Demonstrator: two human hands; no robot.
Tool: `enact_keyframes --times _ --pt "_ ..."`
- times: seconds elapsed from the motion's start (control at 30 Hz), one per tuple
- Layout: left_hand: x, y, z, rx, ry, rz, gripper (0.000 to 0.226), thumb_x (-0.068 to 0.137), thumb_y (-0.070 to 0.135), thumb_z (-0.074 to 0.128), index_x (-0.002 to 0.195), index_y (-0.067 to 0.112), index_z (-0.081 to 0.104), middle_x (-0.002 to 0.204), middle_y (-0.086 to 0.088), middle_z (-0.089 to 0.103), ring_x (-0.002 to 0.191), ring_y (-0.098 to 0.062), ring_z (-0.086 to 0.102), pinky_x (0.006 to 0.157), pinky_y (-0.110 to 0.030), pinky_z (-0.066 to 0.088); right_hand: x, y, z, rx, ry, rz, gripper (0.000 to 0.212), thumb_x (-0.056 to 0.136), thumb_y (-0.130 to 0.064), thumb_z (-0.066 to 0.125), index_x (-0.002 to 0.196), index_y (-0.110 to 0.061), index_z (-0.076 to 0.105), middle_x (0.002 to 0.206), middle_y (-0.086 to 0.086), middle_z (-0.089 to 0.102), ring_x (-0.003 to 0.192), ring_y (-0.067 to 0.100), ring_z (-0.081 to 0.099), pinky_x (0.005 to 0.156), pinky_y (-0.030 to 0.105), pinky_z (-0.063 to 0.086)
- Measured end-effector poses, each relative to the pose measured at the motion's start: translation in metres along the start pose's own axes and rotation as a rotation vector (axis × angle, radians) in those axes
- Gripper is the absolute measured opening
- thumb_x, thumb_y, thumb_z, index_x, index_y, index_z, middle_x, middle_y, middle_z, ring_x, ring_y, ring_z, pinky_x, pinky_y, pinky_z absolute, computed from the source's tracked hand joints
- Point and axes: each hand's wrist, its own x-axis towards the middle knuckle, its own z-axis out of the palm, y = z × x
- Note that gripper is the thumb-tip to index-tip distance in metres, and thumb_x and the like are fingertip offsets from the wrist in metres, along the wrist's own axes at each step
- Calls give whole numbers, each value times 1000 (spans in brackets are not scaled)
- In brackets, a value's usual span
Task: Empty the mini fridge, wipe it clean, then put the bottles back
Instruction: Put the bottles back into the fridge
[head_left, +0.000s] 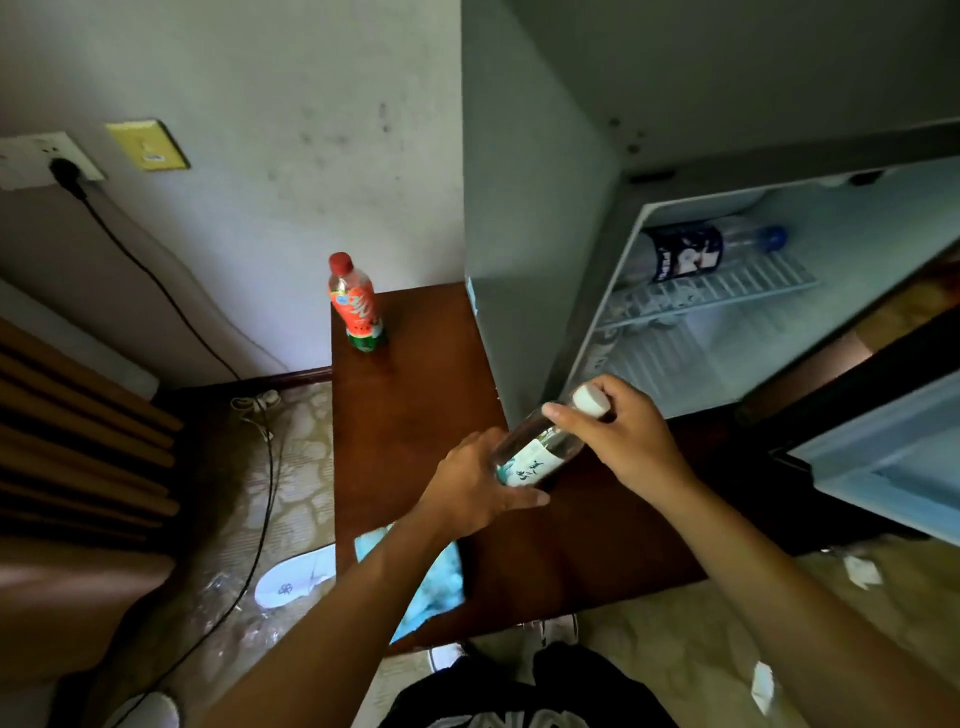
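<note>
I hold a clear bottle (540, 449) with a white cap and a white-green label, tilted above the brown table (415, 415). My left hand (475, 486) grips its lower end and my right hand (615, 434) grips its neck near the cap. The mini fridge (540, 208) stands on the table with its door (893, 457) swung open to the right. Inside, a bottle with a dark label and blue cap (696, 252) lies on the wire shelf (727, 293). A red-capped bottle with a red label (356, 306) stands upright at the table's far left corner.
A light blue cloth (439, 582) lies on the table's near left edge, partly under my left arm. A black cable (208, 338) runs from a wall socket (47, 161) down to the floor. A white slipper (293, 577) and plastic litter lie on the floor at left.
</note>
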Motion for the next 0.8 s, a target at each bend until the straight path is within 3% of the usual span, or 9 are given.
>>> enact_keyframes --times 0.17,0.27,0.33,0.43,0.53,0.63,0.8 --pt "13 23 22 15 63 4 51 52 75 77 87 56 45 89 20 52 80 5 54 53 -12 36 12 15 -30 212 -56 134 32 64 -53 80 80 -28 67 74 -6 70 55 2 59 44 20 43" --pt "16 40 37 3 146 7 51 54 74 77 91 55 48 90 19 52 89 14 51 65 -2 39 15 30 -45 323 -141 221 23 75 -40 80 92 -28 70 83 1 72 57 6 57 49 23 47" --pt "19 52 45 3 187 7 56 56 74 75 102 48 53 94 23 53 90 16 51 69 2 36 11 42 -46 307 -220 249 36 73 -41 82 104 -29 67 90 1 74 64 9 63 52 24 49" --pt "25 71 53 36 163 10 53 61 66 73 107 42 58 96 20 57 85 7 56 60 -5 39 4 55 -43 257 -289 285 60 54 -55 83 104 -27 67 93 -4 75 80 8 71 57 23 52" --pt "30 86 59 35 154 -4 48 57 60 72 98 43 54 93 21 56 79 7 56 56 -7 37 4 66 -47 371 -278 315 48 57 -50 84 99 -30 71 93 -2 76 83 13 72 61 27 53" --pt "34 97 65 51 134 18 65 59 61 72 117 37 56 104 22 54 86 3 55 64 -6 34 11 75 -58 421 -260 326 50 58 -49 84 102 -30 71 95 3 76 86 22 72 67 32 56" --pt "39 103 74 60 121 6 57 71 54 76 120 39 52 108 16 58 90 -5 59 68 -14 42 24 89 -75 410 -296 312 47 59 -44 86 99 -21 74 88 2 75 66 10 66 59 25 52"
